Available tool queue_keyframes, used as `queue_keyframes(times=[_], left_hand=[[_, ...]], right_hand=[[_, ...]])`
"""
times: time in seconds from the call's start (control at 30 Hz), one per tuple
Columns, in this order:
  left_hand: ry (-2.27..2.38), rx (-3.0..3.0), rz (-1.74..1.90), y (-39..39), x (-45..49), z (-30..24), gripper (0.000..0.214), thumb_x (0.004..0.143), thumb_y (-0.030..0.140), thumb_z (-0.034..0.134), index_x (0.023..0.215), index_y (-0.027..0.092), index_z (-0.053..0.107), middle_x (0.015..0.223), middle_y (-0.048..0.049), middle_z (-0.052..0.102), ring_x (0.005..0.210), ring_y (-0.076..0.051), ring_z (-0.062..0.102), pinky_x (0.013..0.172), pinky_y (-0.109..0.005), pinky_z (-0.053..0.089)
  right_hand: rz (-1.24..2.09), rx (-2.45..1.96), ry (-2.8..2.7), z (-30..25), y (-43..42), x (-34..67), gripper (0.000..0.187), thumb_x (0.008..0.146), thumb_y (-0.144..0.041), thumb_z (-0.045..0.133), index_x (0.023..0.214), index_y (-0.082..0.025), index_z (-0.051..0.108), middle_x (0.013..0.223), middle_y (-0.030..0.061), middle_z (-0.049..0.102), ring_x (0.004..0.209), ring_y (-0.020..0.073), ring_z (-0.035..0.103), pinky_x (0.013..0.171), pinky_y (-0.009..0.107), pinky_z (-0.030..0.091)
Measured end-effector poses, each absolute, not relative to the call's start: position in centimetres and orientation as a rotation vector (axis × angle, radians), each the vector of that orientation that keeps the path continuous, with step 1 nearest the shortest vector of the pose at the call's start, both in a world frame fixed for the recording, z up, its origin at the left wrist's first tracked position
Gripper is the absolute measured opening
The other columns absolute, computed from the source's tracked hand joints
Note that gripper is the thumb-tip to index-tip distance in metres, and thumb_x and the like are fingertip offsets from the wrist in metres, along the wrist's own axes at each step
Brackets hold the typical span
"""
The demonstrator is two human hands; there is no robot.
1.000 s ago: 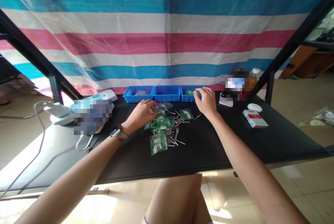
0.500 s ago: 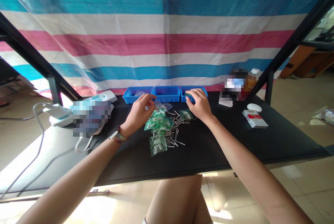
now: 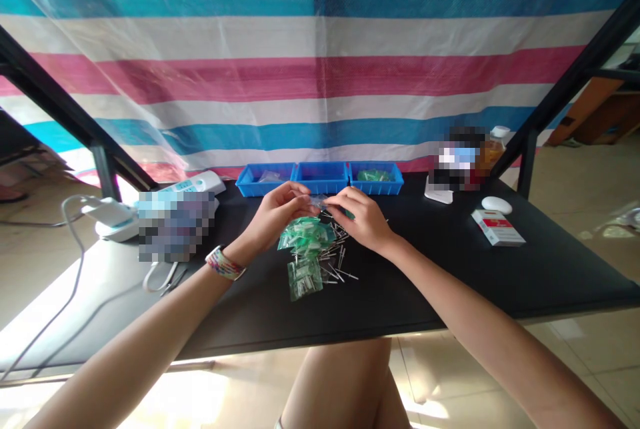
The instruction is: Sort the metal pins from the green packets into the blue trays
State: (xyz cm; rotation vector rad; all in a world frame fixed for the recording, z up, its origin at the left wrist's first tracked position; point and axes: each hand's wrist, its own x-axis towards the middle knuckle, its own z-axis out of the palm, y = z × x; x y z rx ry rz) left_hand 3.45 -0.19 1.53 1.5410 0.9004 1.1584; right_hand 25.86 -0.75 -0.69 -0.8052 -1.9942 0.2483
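Note:
My left hand [image 3: 278, 210] and my right hand [image 3: 361, 216] meet above the black table [image 3: 450, 269], fingers pinched on a small clear plastic bag [image 3: 318, 201] held between them. Just below lies a heap of green-tinted small bags [image 3: 305, 237] and several loose metal pins [image 3: 336, 257]. One more filled bag [image 3: 303, 278] lies nearer to me. Three blue bins [image 3: 320, 178] stand in a row at the table's back; the right bin [image 3: 376, 177] holds green bags.
A white device with a cable [image 3: 115, 218] sits at the left, next to a blurred patch. At the right are a red-and-white box [image 3: 498, 226], a white oval object [image 3: 497, 204] and a bottle [image 3: 493, 146]. A striped tarp hangs behind.
My right hand came back from the right blue bin to the middle. My left hand lifted off the heap with a clear bag, and both hands now hold it together.

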Motion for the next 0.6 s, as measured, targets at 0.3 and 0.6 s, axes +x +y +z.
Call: queue_keyframes(times=[0.3,0.6], left_hand=[[1.04,2.81,1.106,-1.3,2.2,2.3,0.04,0.099,0.018,0.059,0.134,0.033,0.069,0.153,-0.0095,0.056,0.14,-0.033,0.051,0.118,-0.059,0.044],[0.96,2.686,1.106,-1.1,2.4,1.8,0.02,0.102,0.033,0.06,0.112,0.024,0.076,0.112,-0.0095,0.075,0.113,-0.028,0.064,0.102,-0.047,0.052]], right_hand=[[1.396,-0.789,-1.634,0.2,-0.7,26.1,0.043,0.084,-0.063,0.076,0.086,-0.02,0.069,0.066,-0.002,0.062,0.053,0.013,0.053,0.052,0.027,0.044],[1.217,-0.819,-1.706,0.2,-1.7,25.8,0.031,0.096,-0.05,0.064,0.089,-0.02,0.069,0.071,0.0002,0.066,0.058,0.0145,0.058,0.054,0.027,0.047]])
